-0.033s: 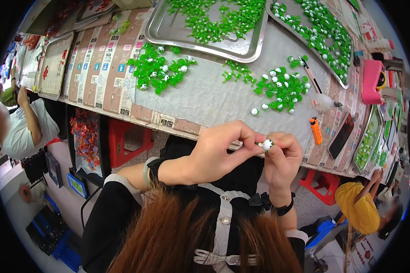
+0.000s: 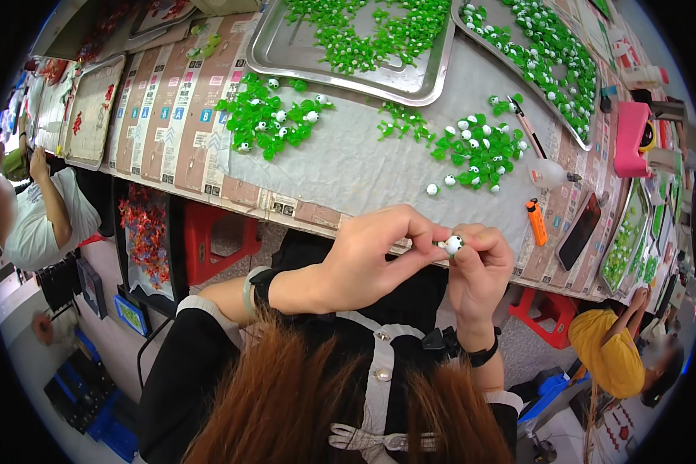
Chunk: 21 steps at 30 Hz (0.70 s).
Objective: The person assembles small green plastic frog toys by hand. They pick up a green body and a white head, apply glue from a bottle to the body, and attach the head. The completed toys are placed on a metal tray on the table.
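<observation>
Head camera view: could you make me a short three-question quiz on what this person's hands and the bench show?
1. True or false: both hands meet on one small white bead.
2. Which lies right of the orange lighter? A) dark phone B) red stool
3. Fill in: the loose green pieces lie on a ___ cloth.

Key: 1 true, left hand and right hand pinch it; 2 A; 3 grey.
</observation>
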### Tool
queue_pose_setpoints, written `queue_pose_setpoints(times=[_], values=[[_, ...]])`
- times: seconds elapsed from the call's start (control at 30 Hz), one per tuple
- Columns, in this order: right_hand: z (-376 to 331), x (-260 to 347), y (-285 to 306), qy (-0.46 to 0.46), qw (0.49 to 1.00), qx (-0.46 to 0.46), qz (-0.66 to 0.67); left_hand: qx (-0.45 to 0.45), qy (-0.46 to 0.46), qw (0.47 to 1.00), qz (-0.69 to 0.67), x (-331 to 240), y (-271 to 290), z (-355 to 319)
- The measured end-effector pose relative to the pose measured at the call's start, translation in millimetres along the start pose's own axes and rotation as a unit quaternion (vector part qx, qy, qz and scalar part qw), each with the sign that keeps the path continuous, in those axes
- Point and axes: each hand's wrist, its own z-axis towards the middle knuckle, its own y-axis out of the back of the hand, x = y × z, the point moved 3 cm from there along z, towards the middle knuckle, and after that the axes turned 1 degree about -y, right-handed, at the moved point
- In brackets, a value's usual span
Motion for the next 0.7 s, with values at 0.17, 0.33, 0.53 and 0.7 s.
queue_pose_setpoints(times=[0.17,0.33,0.53,0.7], values=[[1.7,1.9,-6.7,-0.035,0.999,-0.041,-0.009,-0.031,-0.078,0.995,0.058,1.7,2.1,5.2],[1.7,-1.3,-9.8,-0.053,0.996,-0.051,0.044,-0.073,-0.096,0.992,0.037,1.6,2.1,5.8],[1.8,0.2,-11.1,-0.049,0.996,-0.049,0.049,-0.073,-0.166,0.981,0.07,0.0,2.6,6.2],[0.0,2.4,-9.5,-0.04,0.998,-0.04,0.01,-0.068,-0.164,0.982,0.061,-0.6,1.5,3.8]])
